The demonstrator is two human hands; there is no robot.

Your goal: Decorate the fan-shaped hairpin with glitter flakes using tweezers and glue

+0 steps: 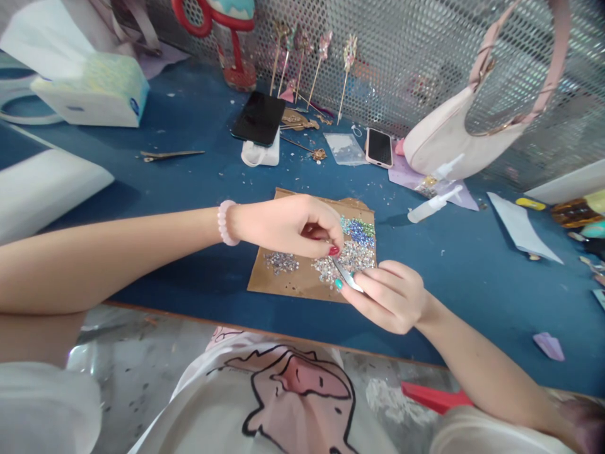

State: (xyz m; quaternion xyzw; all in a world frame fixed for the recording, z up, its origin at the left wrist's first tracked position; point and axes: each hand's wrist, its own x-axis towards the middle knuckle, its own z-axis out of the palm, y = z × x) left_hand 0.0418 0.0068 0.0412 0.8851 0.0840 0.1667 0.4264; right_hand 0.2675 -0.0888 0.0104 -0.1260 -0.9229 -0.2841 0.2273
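Over a brown cardboard sheet (307, 285) strewn with rhinestones, my two hands meet near the middle. My right hand (394, 293) is closed around silver tweezers (347, 275), whose tips point up and left toward my other hand. My left hand (295, 224), with a pink bead bracelet (227, 222) at the wrist, is pinched at thumb and forefinger; whatever sits between them is too small to name. Clear rhinestones (350, 257) lie under the fingertips, partly hidden by the hands. Blue rhinestones (362, 233) and a smaller greyish pile (282, 262) rest on the same sheet.
Behind the cardboard lie a black phone (259, 118), a small plastic bag (344, 149) and a pink-edged phone (379, 147). A glue bottle (433, 205) and a white handbag (454, 135) are at the right. A hair clip (172, 154) and tissue box (94, 91) occupy the left.
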